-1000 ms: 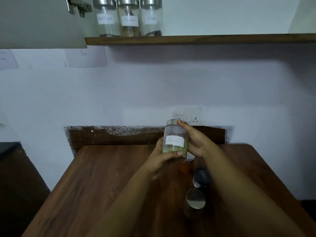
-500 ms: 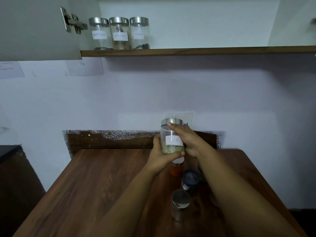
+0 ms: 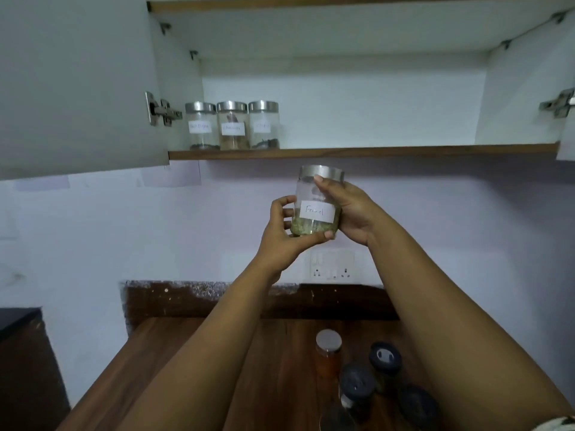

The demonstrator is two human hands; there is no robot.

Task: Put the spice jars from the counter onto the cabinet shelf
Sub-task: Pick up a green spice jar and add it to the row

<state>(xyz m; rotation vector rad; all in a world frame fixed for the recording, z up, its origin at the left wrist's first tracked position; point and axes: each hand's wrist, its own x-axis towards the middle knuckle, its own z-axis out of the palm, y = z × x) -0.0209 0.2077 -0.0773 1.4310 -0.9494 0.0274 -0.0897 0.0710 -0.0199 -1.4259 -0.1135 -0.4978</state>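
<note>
A glass jar labelled Fennel (image 3: 317,202), with a steel lid and green seeds at its bottom, is held upright in the air below the wooden cabinet shelf (image 3: 373,151). My left hand (image 3: 287,231) grips its lower left side and base. My right hand (image 3: 345,209) grips its right side, with a fingertip at the lid. Three steel-lidded labelled jars (image 3: 231,126) stand in a row at the shelf's left end. On the wooden counter (image 3: 193,353) stand a jar of orange spice (image 3: 328,356) and several dark-lidded jars (image 3: 384,359).
The open cabinet door (image 3: 74,85) hangs at the left with its hinge showing; another door edge (image 3: 566,119) is at the right. The shelf to the right of the three jars is bare. A wall socket plate (image 3: 334,264) sits behind my arms.
Both hands have lifted the Fennel jar from just above the counter jars up toward the shelf. My view has tilted up, showing the cabinet interior.
</note>
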